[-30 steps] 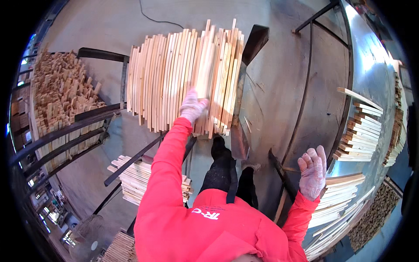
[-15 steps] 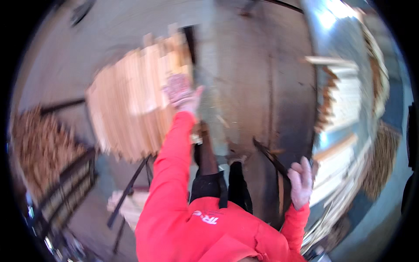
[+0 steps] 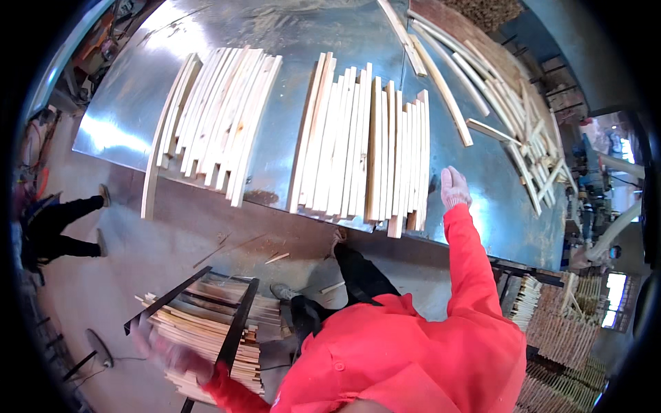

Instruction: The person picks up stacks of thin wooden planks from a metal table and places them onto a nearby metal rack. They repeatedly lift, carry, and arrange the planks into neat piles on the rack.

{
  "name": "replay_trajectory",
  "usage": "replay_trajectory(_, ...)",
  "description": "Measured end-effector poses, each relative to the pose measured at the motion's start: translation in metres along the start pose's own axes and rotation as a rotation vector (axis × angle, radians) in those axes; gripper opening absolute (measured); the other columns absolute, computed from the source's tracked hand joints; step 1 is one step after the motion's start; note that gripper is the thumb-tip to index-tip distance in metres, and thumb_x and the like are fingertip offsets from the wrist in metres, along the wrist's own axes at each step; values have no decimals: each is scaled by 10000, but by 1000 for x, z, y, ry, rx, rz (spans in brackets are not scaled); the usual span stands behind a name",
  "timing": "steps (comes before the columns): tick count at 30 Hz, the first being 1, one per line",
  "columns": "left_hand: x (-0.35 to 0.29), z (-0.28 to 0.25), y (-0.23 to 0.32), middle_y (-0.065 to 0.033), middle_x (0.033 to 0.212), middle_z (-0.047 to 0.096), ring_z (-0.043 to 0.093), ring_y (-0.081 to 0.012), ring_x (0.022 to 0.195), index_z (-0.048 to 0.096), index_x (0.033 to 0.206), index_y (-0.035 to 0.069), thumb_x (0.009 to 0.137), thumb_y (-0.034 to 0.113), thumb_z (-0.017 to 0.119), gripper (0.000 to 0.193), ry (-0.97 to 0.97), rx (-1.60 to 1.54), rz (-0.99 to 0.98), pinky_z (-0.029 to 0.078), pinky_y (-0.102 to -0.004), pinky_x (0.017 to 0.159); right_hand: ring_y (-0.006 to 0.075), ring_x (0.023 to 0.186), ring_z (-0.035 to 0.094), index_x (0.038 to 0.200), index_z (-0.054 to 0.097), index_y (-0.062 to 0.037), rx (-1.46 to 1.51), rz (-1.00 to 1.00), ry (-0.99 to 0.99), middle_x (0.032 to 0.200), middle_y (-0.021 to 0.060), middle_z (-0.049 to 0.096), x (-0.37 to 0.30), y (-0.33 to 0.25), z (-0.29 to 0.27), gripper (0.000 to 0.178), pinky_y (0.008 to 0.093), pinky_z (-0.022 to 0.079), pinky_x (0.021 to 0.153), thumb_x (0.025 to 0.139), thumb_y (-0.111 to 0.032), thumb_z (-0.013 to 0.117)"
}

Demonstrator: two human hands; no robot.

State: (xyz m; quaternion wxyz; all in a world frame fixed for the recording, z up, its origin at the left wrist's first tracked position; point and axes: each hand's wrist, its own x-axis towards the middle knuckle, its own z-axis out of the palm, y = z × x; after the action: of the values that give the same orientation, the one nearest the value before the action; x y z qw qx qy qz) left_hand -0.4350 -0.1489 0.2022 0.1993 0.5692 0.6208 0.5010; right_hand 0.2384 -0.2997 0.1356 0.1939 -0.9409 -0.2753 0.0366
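Note:
My right hand (image 3: pixel 454 187), in a pale glove, reaches over the metal table (image 3: pixel 279 158) with its fingers stretched out and nothing visible in them. It is close to the right end of a row of wooden strips (image 3: pixel 344 141) lying side by side, apart from them. A second group of strips (image 3: pixel 220 117) lies further left, some ends jutting past the table's near edge. My gloved left hand (image 3: pixel 169 351) is low at the left, near a dark metal stand (image 3: pixel 237 323) and the stacked strips (image 3: pixel 200 330) there. Motion smears its fingers.
Loose strips (image 3: pixel 496 86) lie in a jumbled heap at the table's far right. Stacked wood (image 3: pixel 558 316) stands at the lower right. Another person's legs (image 3: pixel 65 220) show at the left. A round-based metal object (image 3: pixel 100 347) stands on the floor, lower left.
My view has turned from the stack on the stand to the metal table. My left hand has come off that stack's top; my right hand has moved out over the table.

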Motion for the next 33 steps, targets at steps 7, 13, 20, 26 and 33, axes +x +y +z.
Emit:
replay_trajectory(7, 52, 413, 117, -201, 1519, 282, 266, -369, 1406, 294, 1464, 41, 879, 478, 606, 795, -924, 280, 324, 289, -447, 1120, 384, 1272, 386, 1289, 552, -73, -46, -255, -131, 1384, 199, 444, 79, -88, 42, 639, 493, 261, 1079, 896, -560, 421)
replay_trajectory(13, 62, 499, 147, -220, 1436, 410, 392, -351, 1340, 232, 1488, 44, 802, 543, 685, 961, -1025, 487, 87, 321, -411, 1103, 352, 1347, 362, 1407, 400, -7, -19, -274, -159, 1431, 205, 416, 103, -102, 42, 724, 455, 266, 1128, 905, -514, 524)
replay_trajectory(20, 77, 511, 142, -187, 1342, 520, 488, -219, 1270, 129, 1498, -1, 755, 241, 822, 1045, -1043, -256, -530, 328, -343, 1103, 267, 1164, 557, 1447, 305, 0, 1212, 116, -570, 1258, 175, 563, 110, -114, 40, 779, 389, 477, 973, 807, -61, 745)
replay_trajectory(26, 117, 525, 125, -204, 1404, 455, 402, -248, 1341, 92, 1483, -66, 749, 344, 818, 1111, -1087, -115, -522, 215, -353, 1157, 272, 1041, 635, 1384, 378, 10, 1286, 250, -612, 1160, 186, 622, 117, -133, 55, 753, 375, 533, 905, 762, -87, 791)
replay_trajectory(33, 114, 516, 150, -198, 1318, 529, 498, -261, 1246, 249, 1442, -66, 710, 454, 820, 1064, -1041, -250, -497, 358, -369, 1085, 288, 1004, 647, 1398, 344, 2, 1446, 402, -589, 1176, 192, 604, 111, -134, 44, 807, 403, 566, 841, 712, 84, 761)
